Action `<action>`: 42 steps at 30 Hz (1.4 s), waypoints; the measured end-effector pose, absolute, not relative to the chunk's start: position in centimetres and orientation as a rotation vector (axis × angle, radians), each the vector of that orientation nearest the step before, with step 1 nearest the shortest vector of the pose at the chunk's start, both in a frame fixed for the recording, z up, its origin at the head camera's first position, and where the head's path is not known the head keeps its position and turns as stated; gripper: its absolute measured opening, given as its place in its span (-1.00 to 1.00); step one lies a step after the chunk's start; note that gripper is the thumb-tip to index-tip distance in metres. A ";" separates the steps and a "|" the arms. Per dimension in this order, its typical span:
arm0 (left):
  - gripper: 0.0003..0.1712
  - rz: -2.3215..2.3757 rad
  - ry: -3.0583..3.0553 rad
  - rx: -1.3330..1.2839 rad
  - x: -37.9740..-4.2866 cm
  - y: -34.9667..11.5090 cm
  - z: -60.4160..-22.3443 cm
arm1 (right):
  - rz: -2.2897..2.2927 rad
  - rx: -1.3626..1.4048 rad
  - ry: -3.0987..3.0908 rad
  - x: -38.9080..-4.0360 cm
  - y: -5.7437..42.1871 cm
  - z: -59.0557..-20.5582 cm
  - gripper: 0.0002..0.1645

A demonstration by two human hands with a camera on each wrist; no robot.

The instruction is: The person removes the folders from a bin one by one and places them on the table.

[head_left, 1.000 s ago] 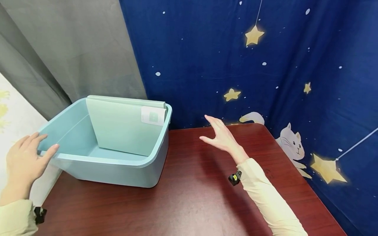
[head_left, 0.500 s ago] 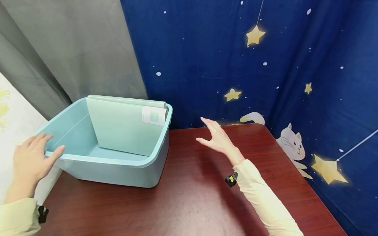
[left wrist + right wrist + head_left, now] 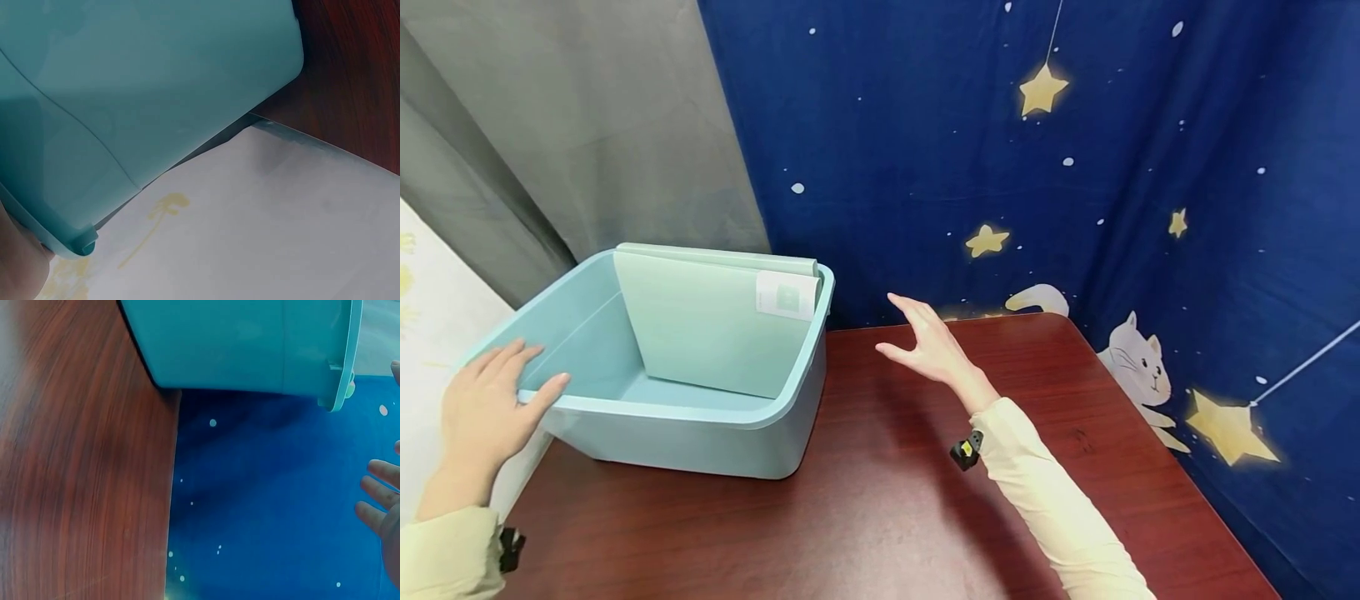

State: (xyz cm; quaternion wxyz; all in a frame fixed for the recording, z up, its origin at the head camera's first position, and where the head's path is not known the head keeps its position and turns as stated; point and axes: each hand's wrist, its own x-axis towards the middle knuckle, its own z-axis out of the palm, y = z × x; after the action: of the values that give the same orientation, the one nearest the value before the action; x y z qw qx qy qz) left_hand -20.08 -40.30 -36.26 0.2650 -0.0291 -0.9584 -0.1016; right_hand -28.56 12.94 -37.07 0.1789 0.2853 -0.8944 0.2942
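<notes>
The right hand (image 3: 928,346) has moved nearer the blue bin (image 3: 692,446); the left hand (image 3: 488,408), slightly rightward.

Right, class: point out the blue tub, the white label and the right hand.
Blue tub (image 3: 677,442), head view: outer front wall.
White label (image 3: 786,297), head view: its pale green square.
Right hand (image 3: 931,343), head view: middle of the hand.

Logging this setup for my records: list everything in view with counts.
Table: 1, reddish brown, foreground
Bin: 1, light blue, table's left
Panel: at least 1, pale green, inside bin
Label: 1, mostly white, panel's upper right
Plain curtain: 1, grey, back left
Starry curtain: 1, blue, back right
Stars: 4+, yellow, starry curtain
Cat: 1, white, same curtain
White surface: 1, yellow-marked, far left
Wrist devices: 2, black, both wrists
Sleeves: 2, cream, both arms
Left hand: 1, bare, bin's near left corner
Right hand: 1, bare, raised right of bin
</notes>
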 end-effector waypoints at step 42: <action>-0.27 -0.266 -2.542 -0.046 -20.3 -40.3 -36.9 | 0.946 0.848 -2.450 -31.7 5.0 -33.3 -0.27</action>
State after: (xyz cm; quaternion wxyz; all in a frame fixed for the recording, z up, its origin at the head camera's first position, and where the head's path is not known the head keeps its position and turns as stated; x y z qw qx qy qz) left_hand -20.26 -40.34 -36.95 0.2884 -0.0171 -0.9521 -0.0997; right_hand -31.68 5.00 -33.25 0.1898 0.3017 -0.8716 0.3366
